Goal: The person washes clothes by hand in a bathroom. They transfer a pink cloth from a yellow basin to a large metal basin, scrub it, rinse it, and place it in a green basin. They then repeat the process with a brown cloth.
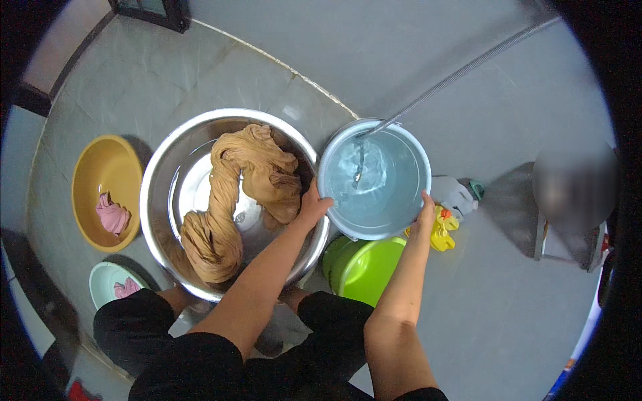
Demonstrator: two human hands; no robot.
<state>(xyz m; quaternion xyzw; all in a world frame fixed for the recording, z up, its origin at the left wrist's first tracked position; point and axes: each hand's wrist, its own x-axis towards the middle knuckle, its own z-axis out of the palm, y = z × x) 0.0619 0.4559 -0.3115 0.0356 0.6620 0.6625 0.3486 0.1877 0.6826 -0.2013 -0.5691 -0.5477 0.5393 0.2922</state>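
A pale blue bucket (373, 235) with clear water (394, 190) in it stands at the centre right. My left hand (314, 202) grips its lower left rim, thumb on top. Opposite, my right hand (424, 212) is closed on the lower right rim. The end of a ribbed grey hose (468, 68) hangs over the bucket's far rim, and the water below is rippled. Left of the bucket sits a large steel basin (162, 187) with a twisted, wet-looking tan cloth (226, 187). Just below the bucket is a bright green bucket (358, 275), partly covered by it and my right forearm.
A mustard-yellow basin (100, 160) and a small mint basin (103, 284) stand at left, each with a pink cloth. Right of the bucket lie a greyish bottle with a green cap (476, 190) and a yellow packet-like thing (443, 234). A grey stand (539, 234) is farther right.
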